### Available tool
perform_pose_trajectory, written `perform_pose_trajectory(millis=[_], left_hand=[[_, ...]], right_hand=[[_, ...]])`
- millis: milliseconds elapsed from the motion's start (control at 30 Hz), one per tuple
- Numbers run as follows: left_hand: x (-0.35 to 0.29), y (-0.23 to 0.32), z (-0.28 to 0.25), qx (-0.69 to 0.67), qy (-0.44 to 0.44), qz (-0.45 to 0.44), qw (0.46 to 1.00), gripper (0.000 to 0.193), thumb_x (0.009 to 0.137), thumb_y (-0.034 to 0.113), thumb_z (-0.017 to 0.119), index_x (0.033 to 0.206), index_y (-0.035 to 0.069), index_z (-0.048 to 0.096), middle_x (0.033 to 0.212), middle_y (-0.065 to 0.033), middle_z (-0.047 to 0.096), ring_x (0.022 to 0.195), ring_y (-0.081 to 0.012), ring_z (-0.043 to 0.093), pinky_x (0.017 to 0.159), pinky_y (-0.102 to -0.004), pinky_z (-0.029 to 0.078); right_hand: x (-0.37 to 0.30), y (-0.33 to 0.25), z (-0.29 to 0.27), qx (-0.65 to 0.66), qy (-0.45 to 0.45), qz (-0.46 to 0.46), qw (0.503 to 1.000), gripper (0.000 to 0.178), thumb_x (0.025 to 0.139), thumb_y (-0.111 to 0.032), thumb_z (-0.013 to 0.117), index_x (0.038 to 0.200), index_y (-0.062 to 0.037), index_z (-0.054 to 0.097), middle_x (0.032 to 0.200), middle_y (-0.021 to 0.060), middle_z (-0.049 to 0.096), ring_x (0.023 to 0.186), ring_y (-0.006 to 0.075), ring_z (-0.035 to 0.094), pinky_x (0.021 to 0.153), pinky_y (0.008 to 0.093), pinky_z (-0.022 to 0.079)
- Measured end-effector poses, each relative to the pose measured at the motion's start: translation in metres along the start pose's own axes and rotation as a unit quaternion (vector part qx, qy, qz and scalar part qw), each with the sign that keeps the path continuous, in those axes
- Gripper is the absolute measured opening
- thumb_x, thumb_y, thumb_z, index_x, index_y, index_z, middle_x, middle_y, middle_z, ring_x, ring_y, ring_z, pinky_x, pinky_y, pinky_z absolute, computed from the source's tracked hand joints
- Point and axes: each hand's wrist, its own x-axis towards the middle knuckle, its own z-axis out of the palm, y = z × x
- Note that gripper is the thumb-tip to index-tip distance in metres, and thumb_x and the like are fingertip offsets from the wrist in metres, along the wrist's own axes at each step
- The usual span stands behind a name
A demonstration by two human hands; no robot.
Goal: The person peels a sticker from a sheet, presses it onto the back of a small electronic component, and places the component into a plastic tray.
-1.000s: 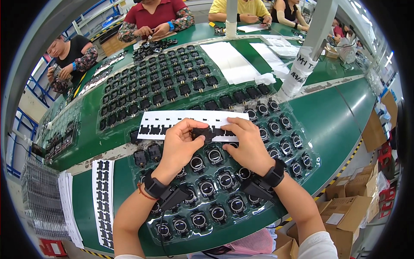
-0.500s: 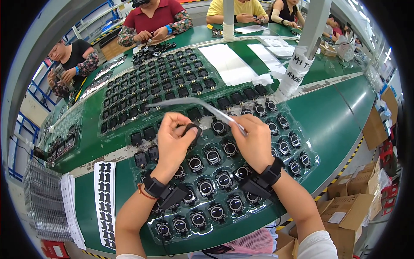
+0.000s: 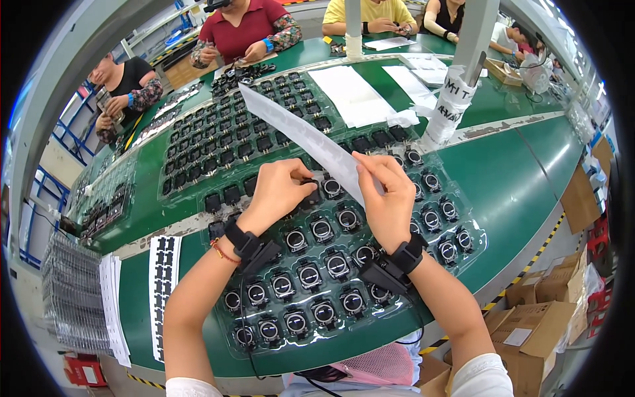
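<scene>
"What's biggest here?"
"The green counter (image 3: 516, 159), stretching well to either side of the left grip (image 3: 278, 192) and the right grip (image 3: 390, 192)."
"And on it?"
"A clear plastic tray (image 3: 471, 221), below both grips."
"Anything held?"
"A white sheet (image 3: 297, 129): the right grip pinches its near end between thumb and fingers, and it slants up to that grip's left."
"Smaller?"
"Round-faced black units (image 3: 321, 230), rowed below the grips. Then a small black part (image 3: 313, 190), pinched at the left grip's fingertips; whether it touches the tray, I can't tell."
</scene>
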Motion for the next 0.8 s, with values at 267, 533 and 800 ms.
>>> perform_pose_trajectory(millis=[267, 533, 800], left_hand=[[-0.002, -0.004, 0.005, 0.136, 0.002, 0.057, 0.989, 0.018, 0.061, 0.009, 0.075, 0.068, 0.0, 0.061, 0.079, -0.0096, 0.058, 0.067, -0.0214, 0.059, 0.061, -0.0308, 0.048], [-0.019, 0.035, 0.003, -0.288, -0.131, -0.002, 0.949, 0.037, 0.078, 0.012, 0.064, 0.112, 0.002, 0.051, 0.109, -0.0109, 0.056, 0.104, -0.0234, 0.054, 0.09, -0.0347, 0.043], [-0.03, 0.016, 0.027, -0.546, -0.074, -0.115, 0.826, 0.023, 0.095, 0.013, 0.04, 0.11, -0.003, 0.046, 0.106, -0.0132, 0.056, 0.096, -0.0204, 0.059, 0.086, -0.0339, 0.049]], right_hand=[[-0.001, -0.001, 0.0, 0.013, -0.004, -0.003, 1.0, 0.021, 0.08, 0.001, 0.057, 0.098, -0.0063, 0.067, 0.08, 0.0042, 0.058, 0.068, 0.0102, 0.052, 0.06, 0.0213, 0.04], [0.0, 0.004, -0.004, -0.015, -0.065, -0.085, 0.994, 0.026, 0.075, 0.002, 0.06, 0.098, -0.0092, 0.068, 0.093, 0.0064, 0.058, 0.081, 0.0172, 0.057, 0.068, 0.0263, 0.046], [-0.002, 0.009, 0.002, 0.005, -0.144, -0.111, 0.983, 0.027, 0.074, 0.001, 0.058, 0.1, -0.0027, 0.06, 0.107, 0.0112, 0.058, 0.095, 0.0281, 0.058, 0.079, 0.0332, 0.046]])
